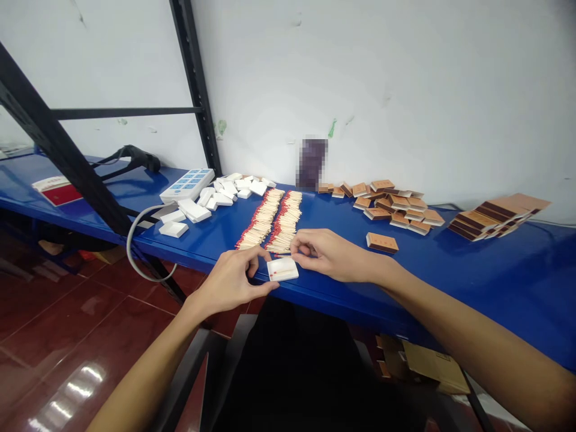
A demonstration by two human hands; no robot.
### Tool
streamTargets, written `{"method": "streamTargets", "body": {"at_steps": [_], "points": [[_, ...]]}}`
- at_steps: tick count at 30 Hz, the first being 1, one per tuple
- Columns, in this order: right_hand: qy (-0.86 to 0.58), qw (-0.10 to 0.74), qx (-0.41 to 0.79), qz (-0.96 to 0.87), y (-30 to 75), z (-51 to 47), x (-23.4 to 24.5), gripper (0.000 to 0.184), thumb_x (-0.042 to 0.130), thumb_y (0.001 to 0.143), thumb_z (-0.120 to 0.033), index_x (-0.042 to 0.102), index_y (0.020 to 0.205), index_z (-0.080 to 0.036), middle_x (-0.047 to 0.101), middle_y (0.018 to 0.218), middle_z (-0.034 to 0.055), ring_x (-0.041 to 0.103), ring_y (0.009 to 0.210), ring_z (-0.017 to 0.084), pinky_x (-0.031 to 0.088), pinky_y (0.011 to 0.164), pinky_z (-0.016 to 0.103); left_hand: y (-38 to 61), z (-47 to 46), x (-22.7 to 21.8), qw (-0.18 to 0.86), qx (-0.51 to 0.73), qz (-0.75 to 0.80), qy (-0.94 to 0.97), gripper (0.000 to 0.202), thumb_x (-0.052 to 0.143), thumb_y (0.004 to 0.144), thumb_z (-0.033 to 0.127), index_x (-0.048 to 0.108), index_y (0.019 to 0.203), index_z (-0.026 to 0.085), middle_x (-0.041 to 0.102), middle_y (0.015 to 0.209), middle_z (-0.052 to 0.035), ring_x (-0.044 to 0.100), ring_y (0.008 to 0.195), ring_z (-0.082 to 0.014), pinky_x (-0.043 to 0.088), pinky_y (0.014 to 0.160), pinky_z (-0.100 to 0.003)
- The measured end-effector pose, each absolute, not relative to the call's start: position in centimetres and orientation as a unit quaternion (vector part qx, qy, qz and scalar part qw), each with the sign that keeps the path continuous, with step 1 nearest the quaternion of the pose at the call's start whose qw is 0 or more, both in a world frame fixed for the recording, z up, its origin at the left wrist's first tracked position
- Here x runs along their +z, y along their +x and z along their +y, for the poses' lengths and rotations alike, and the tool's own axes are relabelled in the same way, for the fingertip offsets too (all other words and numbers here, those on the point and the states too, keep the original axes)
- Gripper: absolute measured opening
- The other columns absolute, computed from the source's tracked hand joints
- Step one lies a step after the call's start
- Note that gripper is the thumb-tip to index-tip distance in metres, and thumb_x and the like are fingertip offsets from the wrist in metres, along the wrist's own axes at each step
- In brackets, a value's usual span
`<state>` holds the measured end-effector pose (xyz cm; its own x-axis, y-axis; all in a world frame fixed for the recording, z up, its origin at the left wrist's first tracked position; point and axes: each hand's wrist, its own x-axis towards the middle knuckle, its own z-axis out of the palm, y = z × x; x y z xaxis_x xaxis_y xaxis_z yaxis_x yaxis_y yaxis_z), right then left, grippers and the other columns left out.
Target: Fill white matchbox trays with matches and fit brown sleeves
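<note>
Right at the near edge of the blue tabletop (333,219), a little white tray (281,263) is getting all the attention, with a couple of red-headed matches (281,273) lying inside it. The left hand (231,273) has the tray's left end gripped between thumb and fingers. The right hand (326,253) is curled at the other end, thumb and fingertips close together by the far corner. One loose match (282,256) shows just beside those fingertips, but honestly I can't tell if it's pinched or just lying there.

Just past the hands are two long rows of matches, a left row (260,221) and a right row (285,223), side by side, red heads mostly facing left. Off to the left there's a messy pile of white trays (227,191), next to a white device with blue panels (188,185). Over on the right you've got a heap of orange-brown matchboxes (398,207), one single matchbox (382,242) nearer the front, and a slanted stack of brown sleeves (492,217) further right. Something dark (311,165) against the wall is pixelated, so no clue what that one is lol.
</note>
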<state>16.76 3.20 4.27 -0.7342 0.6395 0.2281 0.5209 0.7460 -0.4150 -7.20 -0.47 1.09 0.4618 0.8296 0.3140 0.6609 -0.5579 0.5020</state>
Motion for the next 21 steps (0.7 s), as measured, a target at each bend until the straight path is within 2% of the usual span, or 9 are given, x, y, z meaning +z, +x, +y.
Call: {"method": "streamTargets", "body": {"at_steps": [8,15,21], "points": [[-0.306,0.145,0.159,-0.927,16.0,2.0,4.2,0.012,0.053,0.088,-0.020,0.057,0.077,-0.019,0.057,0.073,-0.0006,0.045,0.063,0.011,0.031,0.061,0.026,-7.1,-0.5,0.9,0.148,0.277,0.442,0.840,0.028,0.075,0.078,0.038,0.061,0.094,0.020,0.041,0.060,0.0095,0.040,0.053,-0.0084,0.028,0.055,-0.023],[-0.319,0.211,0.076,-0.921,16.5,2.9,3.9,0.011,0.052,0.090,-0.020,0.062,0.085,-0.018,0.060,0.077,0.0015,0.048,0.067,0.013,0.032,0.064,0.026,-7.3,-0.5,1.0,0.165,0.279,0.432,0.841,0.028,0.074,0.078,0.037,0.062,0.097,0.021,0.043,0.062,0.0086,0.040,0.054,-0.0085,0.028,0.055,-0.022],[-0.366,0.179,0.042,-0.912,16.8,3.7,3.0,0.012,0.056,0.090,-0.025,0.066,0.088,-0.018,0.060,0.082,0.0030,0.050,0.071,0.014,0.032,0.064,0.026,-7.6,-0.6,0.9,0.210,0.293,0.410,0.838,0.030,0.075,0.078,0.035,0.060,0.100,0.021,0.044,0.065,0.0088,0.037,0.054,-0.0078,0.030,0.055,-0.021]]}}
